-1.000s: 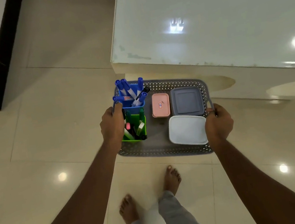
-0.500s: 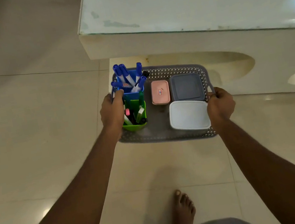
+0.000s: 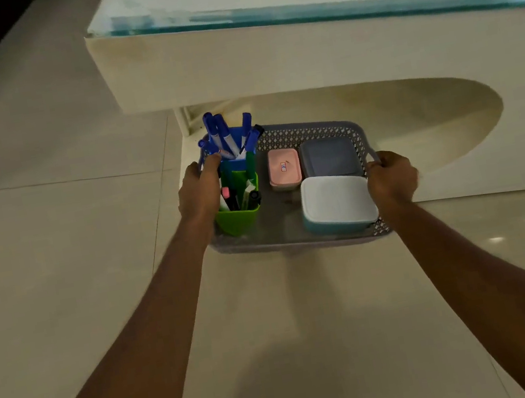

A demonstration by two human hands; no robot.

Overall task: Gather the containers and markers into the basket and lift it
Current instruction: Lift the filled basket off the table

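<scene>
Both hands clamp the basket's [image 3: 308, 128] end handles: my left hand [image 3: 199, 192] beside the marker cups [image 3: 239, 213], right hand [image 3: 389, 177] beside the white-lidded container [image 3: 337, 200]. Basket hangs between my grips, off the floor. Risk: tilting could topple the tall cups.

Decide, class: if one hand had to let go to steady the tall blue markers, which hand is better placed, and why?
Probably the left hand: it grips the basket edge right beside the blue markers. The right hand holds the opposite handle, beyond the lidded containers.
</scene>
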